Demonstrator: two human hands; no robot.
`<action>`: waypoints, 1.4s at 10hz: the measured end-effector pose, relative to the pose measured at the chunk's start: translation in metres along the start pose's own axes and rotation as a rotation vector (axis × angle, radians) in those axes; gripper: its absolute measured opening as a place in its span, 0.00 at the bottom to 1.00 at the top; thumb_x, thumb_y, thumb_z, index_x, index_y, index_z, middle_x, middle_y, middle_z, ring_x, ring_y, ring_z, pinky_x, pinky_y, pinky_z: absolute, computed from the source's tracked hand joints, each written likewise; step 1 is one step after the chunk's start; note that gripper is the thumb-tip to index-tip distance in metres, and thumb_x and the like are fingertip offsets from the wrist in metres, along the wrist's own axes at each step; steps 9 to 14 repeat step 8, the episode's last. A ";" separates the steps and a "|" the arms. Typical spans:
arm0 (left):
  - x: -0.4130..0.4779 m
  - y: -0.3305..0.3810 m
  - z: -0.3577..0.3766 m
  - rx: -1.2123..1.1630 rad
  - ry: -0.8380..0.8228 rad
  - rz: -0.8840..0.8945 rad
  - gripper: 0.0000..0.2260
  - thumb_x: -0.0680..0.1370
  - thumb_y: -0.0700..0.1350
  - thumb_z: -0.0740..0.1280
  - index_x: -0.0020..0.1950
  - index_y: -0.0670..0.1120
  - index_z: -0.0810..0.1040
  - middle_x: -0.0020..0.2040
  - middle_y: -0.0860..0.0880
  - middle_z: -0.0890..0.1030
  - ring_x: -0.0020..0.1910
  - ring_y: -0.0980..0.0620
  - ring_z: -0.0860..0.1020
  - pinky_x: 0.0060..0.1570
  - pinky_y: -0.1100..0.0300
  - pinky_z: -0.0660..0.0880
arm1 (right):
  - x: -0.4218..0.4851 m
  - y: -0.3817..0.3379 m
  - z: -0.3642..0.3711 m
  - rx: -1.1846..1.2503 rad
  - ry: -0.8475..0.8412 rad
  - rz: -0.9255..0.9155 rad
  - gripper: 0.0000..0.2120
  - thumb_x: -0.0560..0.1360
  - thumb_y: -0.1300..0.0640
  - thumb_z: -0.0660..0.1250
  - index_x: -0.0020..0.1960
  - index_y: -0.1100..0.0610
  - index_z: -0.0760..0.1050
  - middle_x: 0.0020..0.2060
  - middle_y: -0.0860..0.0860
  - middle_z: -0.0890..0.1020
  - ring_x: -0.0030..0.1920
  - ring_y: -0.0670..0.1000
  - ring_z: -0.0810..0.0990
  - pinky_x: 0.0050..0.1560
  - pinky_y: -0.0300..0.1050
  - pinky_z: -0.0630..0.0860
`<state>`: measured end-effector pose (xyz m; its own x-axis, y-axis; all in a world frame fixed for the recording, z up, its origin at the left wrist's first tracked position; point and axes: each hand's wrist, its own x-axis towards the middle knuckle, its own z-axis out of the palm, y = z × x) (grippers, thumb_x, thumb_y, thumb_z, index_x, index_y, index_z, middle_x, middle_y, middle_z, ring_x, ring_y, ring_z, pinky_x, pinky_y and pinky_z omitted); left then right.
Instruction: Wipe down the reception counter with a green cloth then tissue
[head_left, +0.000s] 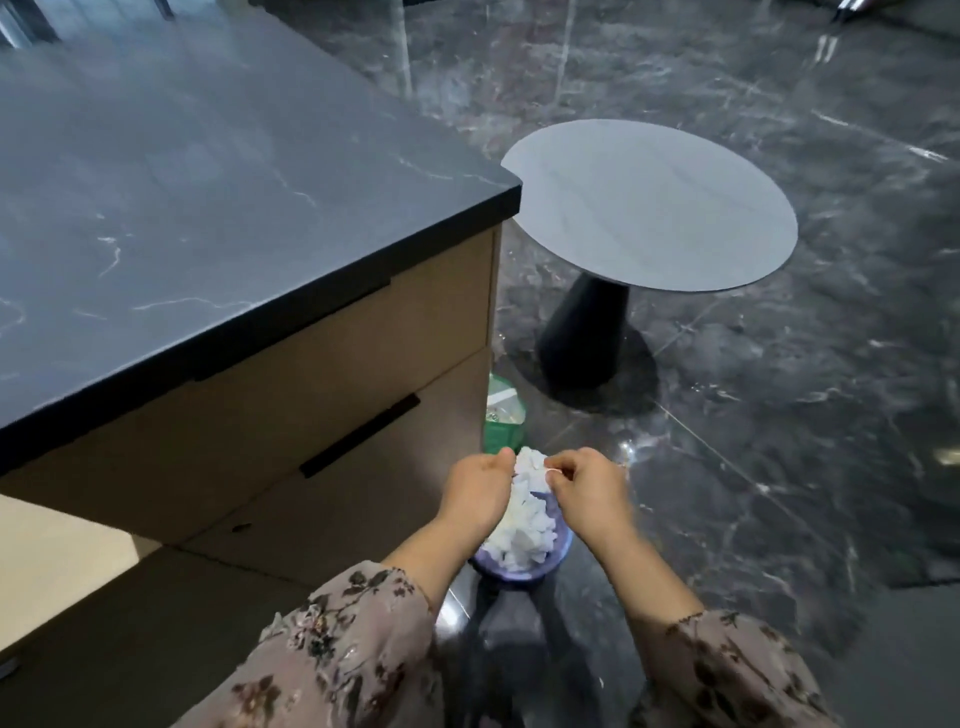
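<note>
The dark marble reception counter (208, 197) fills the upper left, with wooden drawers below it. Down on the floor stands a small purple bin (556, 558) heaped with crumpled white tissue (524, 519). Both my hands hover over it. My left hand (475, 491) pinches the top of the tissue from the left. My right hand (587, 491) pinches a piece of the same tissue from the right. No green cloth shows in my hands.
A round grey side table (649, 208) on a black cone base stands to the right of the counter corner. A green bin (504, 415) sits on the floor by the counter's side. The floor is glossy dark marble (779, 415).
</note>
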<state>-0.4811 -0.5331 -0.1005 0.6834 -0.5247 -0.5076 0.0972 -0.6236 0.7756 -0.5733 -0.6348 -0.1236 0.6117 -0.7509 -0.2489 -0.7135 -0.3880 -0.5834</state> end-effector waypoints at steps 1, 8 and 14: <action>0.029 -0.031 0.016 -0.040 -0.017 -0.064 0.21 0.80 0.48 0.60 0.27 0.44 0.69 0.30 0.48 0.72 0.33 0.50 0.68 0.37 0.59 0.65 | 0.019 0.028 0.034 0.055 -0.002 0.060 0.09 0.73 0.64 0.66 0.48 0.58 0.84 0.48 0.55 0.84 0.51 0.57 0.80 0.52 0.45 0.74; 0.068 -0.054 0.039 -0.157 -0.085 -0.099 0.17 0.80 0.49 0.61 0.34 0.45 0.76 0.36 0.47 0.78 0.40 0.48 0.74 0.48 0.57 0.73 | 0.031 0.040 0.052 0.144 0.011 0.181 0.13 0.75 0.62 0.63 0.56 0.53 0.81 0.52 0.53 0.84 0.54 0.56 0.80 0.54 0.50 0.77; 0.068 -0.054 0.039 -0.157 -0.085 -0.099 0.17 0.80 0.49 0.61 0.34 0.45 0.76 0.36 0.47 0.78 0.40 0.48 0.74 0.48 0.57 0.73 | 0.031 0.040 0.052 0.144 0.011 0.181 0.13 0.75 0.62 0.63 0.56 0.53 0.81 0.52 0.53 0.84 0.54 0.56 0.80 0.54 0.50 0.77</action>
